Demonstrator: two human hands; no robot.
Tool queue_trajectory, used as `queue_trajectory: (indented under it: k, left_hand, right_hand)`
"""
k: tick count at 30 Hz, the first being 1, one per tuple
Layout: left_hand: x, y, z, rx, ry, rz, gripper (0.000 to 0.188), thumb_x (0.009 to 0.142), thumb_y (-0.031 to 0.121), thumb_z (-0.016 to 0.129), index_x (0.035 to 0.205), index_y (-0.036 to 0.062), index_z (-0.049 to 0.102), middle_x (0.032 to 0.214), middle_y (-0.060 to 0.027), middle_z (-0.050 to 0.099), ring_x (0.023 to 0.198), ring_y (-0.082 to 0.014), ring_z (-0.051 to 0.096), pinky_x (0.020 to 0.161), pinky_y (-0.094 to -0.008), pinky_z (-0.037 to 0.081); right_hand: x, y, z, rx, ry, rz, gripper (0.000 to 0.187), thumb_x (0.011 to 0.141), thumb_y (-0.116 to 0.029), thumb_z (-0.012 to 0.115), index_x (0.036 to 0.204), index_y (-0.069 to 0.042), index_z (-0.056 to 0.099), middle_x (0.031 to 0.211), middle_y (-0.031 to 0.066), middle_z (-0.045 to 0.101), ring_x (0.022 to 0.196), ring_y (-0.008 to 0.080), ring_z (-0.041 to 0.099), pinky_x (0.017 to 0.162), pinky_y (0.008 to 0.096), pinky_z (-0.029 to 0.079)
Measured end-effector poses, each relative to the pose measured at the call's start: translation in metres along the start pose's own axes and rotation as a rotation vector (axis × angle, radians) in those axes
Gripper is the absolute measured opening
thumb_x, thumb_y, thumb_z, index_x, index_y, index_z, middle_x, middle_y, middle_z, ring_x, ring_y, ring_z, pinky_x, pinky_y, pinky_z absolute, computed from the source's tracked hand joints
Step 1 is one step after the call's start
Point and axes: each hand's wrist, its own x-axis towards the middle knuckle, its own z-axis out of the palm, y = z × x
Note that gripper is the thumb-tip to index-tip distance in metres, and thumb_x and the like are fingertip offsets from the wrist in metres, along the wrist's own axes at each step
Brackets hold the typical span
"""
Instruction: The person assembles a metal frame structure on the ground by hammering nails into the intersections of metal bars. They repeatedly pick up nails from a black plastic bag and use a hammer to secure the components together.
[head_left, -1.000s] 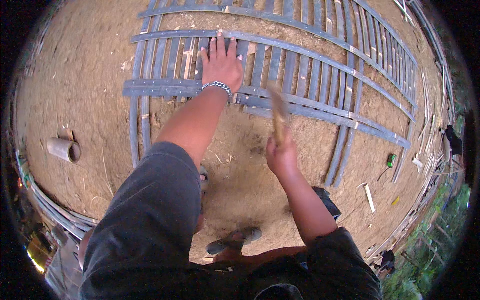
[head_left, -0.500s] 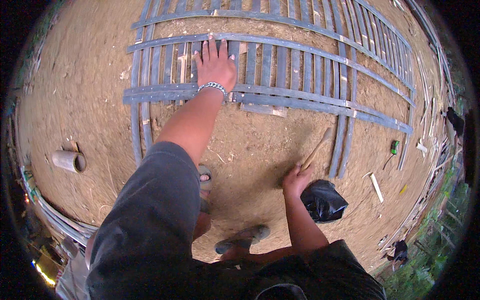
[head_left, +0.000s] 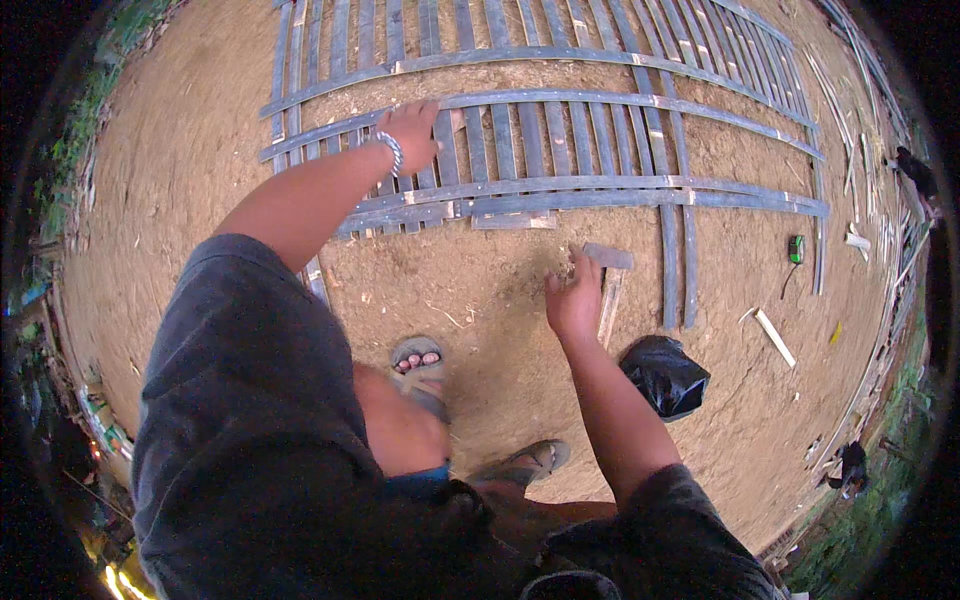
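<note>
Bare brown earth (head_left: 200, 150) forms the working surface, with green foliage (head_left: 125, 35) along its left edge. Moving rightward, the person's left forearm crosses the slatted frame and hides part of its lower left section. The left hand (head_left: 408, 132), fingers loosely bent, lies over the upper-left slats; whether it grips anything cannot be told. Two sandalled feet (head_left: 430, 400) stand below the frame. The right hand (head_left: 573, 298) is partly open, fingers curled and apart, just beside a hammer (head_left: 608, 257); contact cannot be confirmed. Further right are a black plastic bag (head_left: 668, 380), a pale strip (head_left: 774, 338), a small green tape measure (head_left: 796, 249) and, toward the rim, loose thin poles (head_left: 850, 140). The slatted frame (head_left: 530, 187) lies flat on the ground across the upper view: blue-grey, narrow slats under long rails, light patches on several members, one short piece jutting below the lowest rail, and two parallel members extending toward the bag. The hammer has a grey blocky head and a pale handle pointing toward the person.
</note>
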Motion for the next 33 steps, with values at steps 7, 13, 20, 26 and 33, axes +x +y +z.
queue_trajectory:
  k: [7, 13, 20, 26, 33]
  left_hand:
    - [0.036, -0.029, -0.015, -0.1, -0.003, -0.016, 0.079, 0.088, 0.058, 0.069, 0.144, 0.0037, 0.053, 0.146, -0.0239, 0.053, 0.136, -0.0394, 0.05, 0.115, -0.044, 0.039]
    - [0.052, -0.05, 0.007, -0.183, 0.116, 0.008, 0.072, 0.089, 0.058, 0.069, 0.134, 0.0019, 0.061, 0.126, -0.0255, 0.066, 0.117, -0.0401, 0.064, 0.103, -0.046, 0.049]
    - [0.055, -0.049, -0.004, -0.201, 0.064, 0.031, 0.07, 0.091, 0.059, 0.065, 0.13, 0.0009, 0.061, 0.133, -0.0265, 0.061, 0.124, -0.0414, 0.058, 0.108, -0.0456, 0.045]
    - [0.049, -0.051, -0.003, -0.189, 0.247, 0.101, 0.061, 0.09, 0.051, 0.07, 0.121, -0.0019, 0.065, 0.128, -0.0235, 0.062, 0.121, -0.0402, 0.059, 0.105, -0.045, 0.047]
    - [0.049, -0.049, -0.007, -0.226, 0.241, 0.098, 0.058, 0.088, 0.046, 0.075, 0.118, -0.0027, 0.066, 0.126, -0.0219, 0.061, 0.119, -0.039, 0.06, 0.105, -0.0426, 0.046]
  right_hand:
    - [0.042, -0.012, 0.03, 0.424, -0.162, 0.396, 0.068, 0.082, -0.007, 0.076, 0.14, -0.006, 0.041, 0.107, 0.0199, 0.069, 0.091, 0.0299, 0.07, 0.082, 0.0423, 0.056]
    - [0.039, -0.054, 0.059, 1.142, -0.113, 0.635, 0.084, 0.09, 0.006, 0.061, 0.153, -0.012, 0.009, 0.112, 0.0181, 0.062, 0.094, 0.0274, 0.068, 0.085, 0.042, 0.059]
    - [0.037, -0.072, 0.06, 1.457, -0.081, 0.688, 0.098, 0.09, 0.012, 0.052, 0.161, -0.023, -0.007, 0.129, 0.0194, 0.052, 0.116, 0.0318, 0.06, 0.101, 0.0471, 0.051]
    - [0.049, -0.078, 0.057, 1.649, -0.125, 0.595, 0.096, 0.09, 0.008, 0.046, 0.162, -0.024, -0.009, 0.147, 0.0245, 0.043, 0.131, 0.038, 0.052, 0.11, 0.0498, 0.044]
    - [0.048, -0.065, 0.066, 1.968, 0.034, 0.873, 0.054, 0.101, -0.029, 0.048, 0.15, -0.012, 0.03, 0.143, 0.0221, 0.047, 0.13, 0.0372, 0.052, 0.112, 0.052, 0.04]
